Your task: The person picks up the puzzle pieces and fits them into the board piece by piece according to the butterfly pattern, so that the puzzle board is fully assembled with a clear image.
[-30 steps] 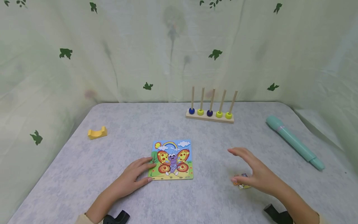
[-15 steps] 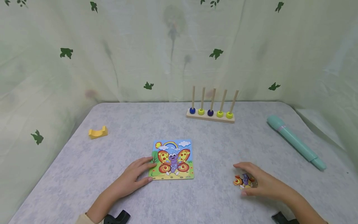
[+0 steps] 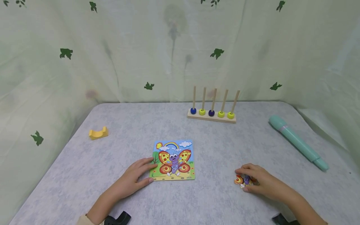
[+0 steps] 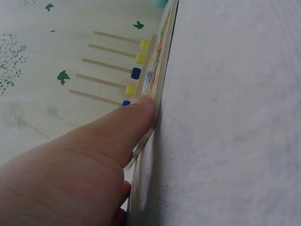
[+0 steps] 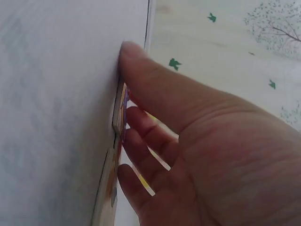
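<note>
A square butterfly puzzle board (image 3: 175, 159) lies flat on the table. My left hand (image 3: 133, 175) rests at its left edge, fingers extended, fingertips on the border; in the left wrist view the thumb (image 4: 134, 115) touches the board's edge. To the right, my right hand (image 3: 262, 179) curls round small puzzle pieces (image 3: 239, 180) printed with an orange swirl and a purple body. Thumb and fingers stand on opposite sides of them, and the palm side is partly hidden. In the right wrist view the thin wooden pieces (image 5: 121, 113) lie between thumb and fingers.
A bead stacker (image 3: 211, 116) with upright pegs and blue and yellow beads stands at the back. A yellow curved block (image 3: 98, 133) sits at the left, a teal microphone-shaped toy (image 3: 298, 142) at the right. Patterned cloth (image 3: 180, 53) hangs behind the table.
My right hand has come down over the puzzle pieces, and its thumb and fingers have closed in round them. The left hand has stayed on the board.
</note>
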Tool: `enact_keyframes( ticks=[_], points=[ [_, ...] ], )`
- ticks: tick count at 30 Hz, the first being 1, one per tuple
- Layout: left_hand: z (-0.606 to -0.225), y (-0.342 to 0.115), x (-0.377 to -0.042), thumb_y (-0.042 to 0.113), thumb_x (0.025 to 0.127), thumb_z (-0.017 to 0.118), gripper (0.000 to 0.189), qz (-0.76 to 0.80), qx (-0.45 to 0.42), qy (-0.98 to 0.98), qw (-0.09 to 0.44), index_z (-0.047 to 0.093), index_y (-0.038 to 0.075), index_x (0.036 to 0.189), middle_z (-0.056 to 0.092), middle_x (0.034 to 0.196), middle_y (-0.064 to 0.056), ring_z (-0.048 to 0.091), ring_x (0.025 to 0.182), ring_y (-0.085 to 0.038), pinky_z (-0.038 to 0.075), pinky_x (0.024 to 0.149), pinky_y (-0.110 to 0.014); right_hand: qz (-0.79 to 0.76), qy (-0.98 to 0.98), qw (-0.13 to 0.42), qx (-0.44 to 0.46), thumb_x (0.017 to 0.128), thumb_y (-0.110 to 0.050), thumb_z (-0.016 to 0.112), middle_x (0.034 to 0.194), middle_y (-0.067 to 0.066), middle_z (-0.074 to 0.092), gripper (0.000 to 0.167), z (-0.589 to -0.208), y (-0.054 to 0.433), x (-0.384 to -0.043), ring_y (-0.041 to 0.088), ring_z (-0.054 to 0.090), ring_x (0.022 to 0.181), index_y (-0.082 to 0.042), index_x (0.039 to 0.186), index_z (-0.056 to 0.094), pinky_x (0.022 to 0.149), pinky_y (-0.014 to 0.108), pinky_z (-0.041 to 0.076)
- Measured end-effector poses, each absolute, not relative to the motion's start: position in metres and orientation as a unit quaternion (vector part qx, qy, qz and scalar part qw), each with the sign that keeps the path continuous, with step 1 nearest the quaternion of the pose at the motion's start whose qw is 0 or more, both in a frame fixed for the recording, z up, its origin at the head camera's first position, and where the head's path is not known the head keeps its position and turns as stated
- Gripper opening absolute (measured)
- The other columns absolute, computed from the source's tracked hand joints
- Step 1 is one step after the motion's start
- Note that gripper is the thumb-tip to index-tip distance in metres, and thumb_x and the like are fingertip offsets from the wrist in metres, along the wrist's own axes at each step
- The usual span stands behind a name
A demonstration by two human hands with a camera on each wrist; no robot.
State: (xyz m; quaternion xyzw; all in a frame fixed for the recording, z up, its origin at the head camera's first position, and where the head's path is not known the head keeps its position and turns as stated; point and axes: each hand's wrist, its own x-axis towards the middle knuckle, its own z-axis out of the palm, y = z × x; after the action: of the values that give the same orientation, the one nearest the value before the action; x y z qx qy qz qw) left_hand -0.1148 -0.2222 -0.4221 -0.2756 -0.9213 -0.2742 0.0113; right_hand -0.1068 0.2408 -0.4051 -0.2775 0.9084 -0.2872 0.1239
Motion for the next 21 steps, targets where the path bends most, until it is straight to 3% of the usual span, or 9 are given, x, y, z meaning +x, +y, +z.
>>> enact_keyframes(
  ticks=[3,9,15,21],
  points=[
    [-0.422,-0.222,-0.114,0.034,0.084,0.062,0.046,-0.274,-0.273,-0.922,0.011,0.052,0.021,0.127,0.038,0.138,-0.003,0.03,0.126,-0.03,0.025,0.097,-0.053,-0.289,0.909,0.101,-0.282,0.081,-0.042,0.062,0.115,-0.002,0.047,0.05,-0.408,0.239,-0.108,0.011,0.044,0.09,-0.012,0.122,0.055,0.067,0.023,0.043],
    [-0.422,-0.222,-0.114,0.034,0.084,0.062,0.046,-0.275,-0.271,-0.922,0.01,0.052,0.021,0.127,0.038,0.138,-0.004,0.029,0.126,-0.03,0.025,0.097,-0.053,-0.283,0.914,0.056,-0.284,0.08,-0.044,0.061,0.109,-0.01,0.049,0.042,-0.411,0.237,-0.108,0.013,0.045,0.097,-0.018,0.113,0.058,0.078,0.033,0.043],
    [-0.422,-0.222,-0.113,0.034,0.084,0.062,0.046,-0.275,-0.27,-0.923,0.01,0.052,0.02,0.127,0.038,0.138,-0.004,0.029,0.126,-0.03,0.025,0.097,-0.053,-0.292,0.916,0.062,-0.268,0.081,-0.043,0.063,0.107,-0.009,0.049,0.04,-0.408,0.232,-0.106,0.015,0.045,0.097,-0.017,0.11,0.054,0.081,0.037,0.041],
    [-0.422,-0.222,-0.114,0.035,0.084,0.062,0.046,-0.272,-0.272,-0.923,0.012,0.052,0.02,0.127,0.038,0.138,-0.004,0.03,0.126,-0.03,0.025,0.098,-0.053,-0.312,0.905,0.044,-0.285,0.08,-0.039,0.065,0.106,-0.007,0.054,0.043,-0.397,0.219,-0.106,0.012,0.049,0.093,-0.011,0.111,0.056,0.073,0.031,0.046]
  ],
)
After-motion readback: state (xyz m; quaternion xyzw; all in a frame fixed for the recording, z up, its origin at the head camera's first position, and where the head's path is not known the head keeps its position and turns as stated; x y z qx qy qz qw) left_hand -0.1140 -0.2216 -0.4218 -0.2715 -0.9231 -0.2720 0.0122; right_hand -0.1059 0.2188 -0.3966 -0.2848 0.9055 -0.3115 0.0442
